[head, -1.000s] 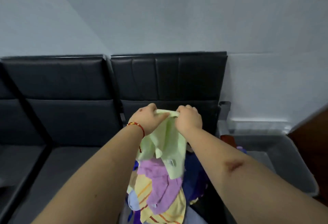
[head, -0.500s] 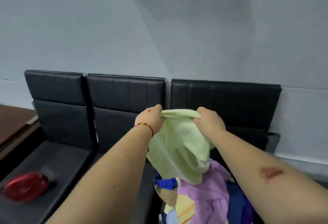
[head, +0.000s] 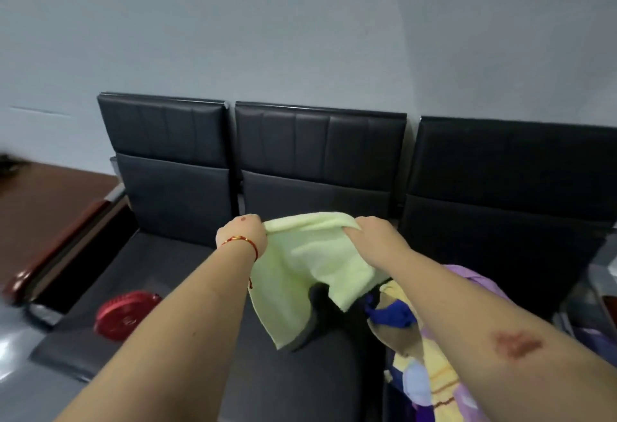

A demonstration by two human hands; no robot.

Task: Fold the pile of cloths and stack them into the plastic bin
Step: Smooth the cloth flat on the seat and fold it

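A pale green cloth [head: 302,268] hangs in the air over the middle seat of a black bench [head: 320,161]. My left hand [head: 243,233] grips its upper left corner and my right hand [head: 377,234] grips its upper right corner, so the top edge stretches between them. The lower part droops toward the seat. A pile of cloths [head: 430,361] in purple, yellow and blue lies on the right seat under my right forearm. The plastic bin shows only as a grey rim [head: 601,274] at the far right edge.
A red round fan-like object [head: 125,316] lies on the left seat. A brown wooden table [head: 43,218] stands to the left of the bench. A grey wall rises behind the backrests.
My view has swung left and both hands have carried the green cloth left, off the pile and over the middle seat. The hands have spread apart, stretching its top edge.
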